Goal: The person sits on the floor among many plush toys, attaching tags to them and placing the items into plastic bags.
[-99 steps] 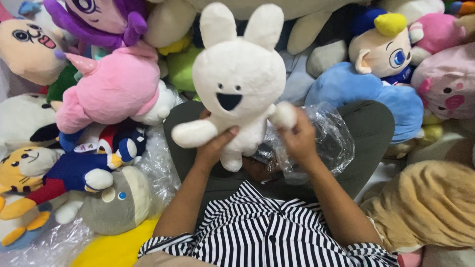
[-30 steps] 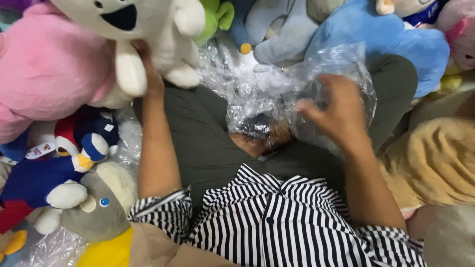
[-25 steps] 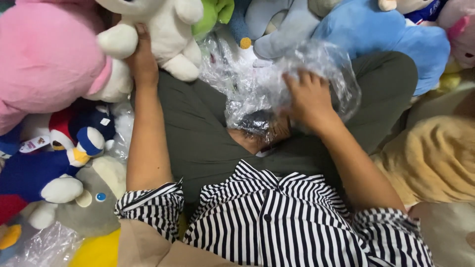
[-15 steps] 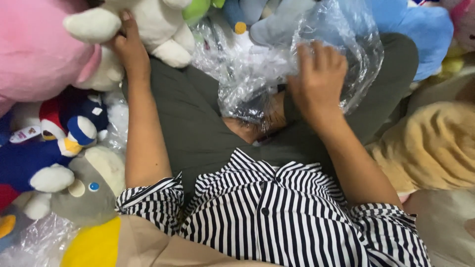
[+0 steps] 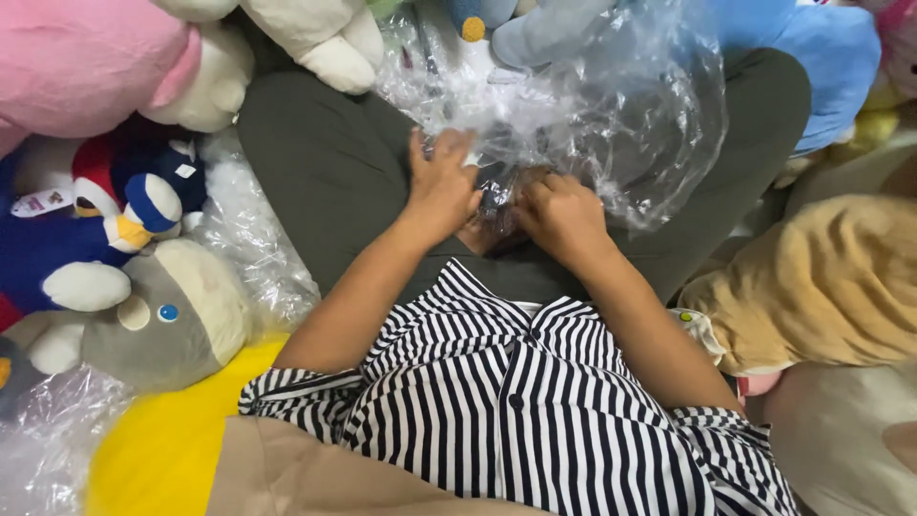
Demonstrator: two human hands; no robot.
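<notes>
2 hands, left (image 5: 441,186) & right (image 5: 562,215), both gripping 1 clear plastic bag (image 5: 611,105) on lap.

Clear plastic bag (image 5: 611,105); black-white striped shirt (image 5: 516,401); pink plush (image 5: 86,57).

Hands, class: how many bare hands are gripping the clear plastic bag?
2: left hand and right hand, side by side on the clear plastic bag over the lap.

A clear, crumpled plastic bag (image 5: 611,115) lies bunched across the lap, between the knees
</notes>
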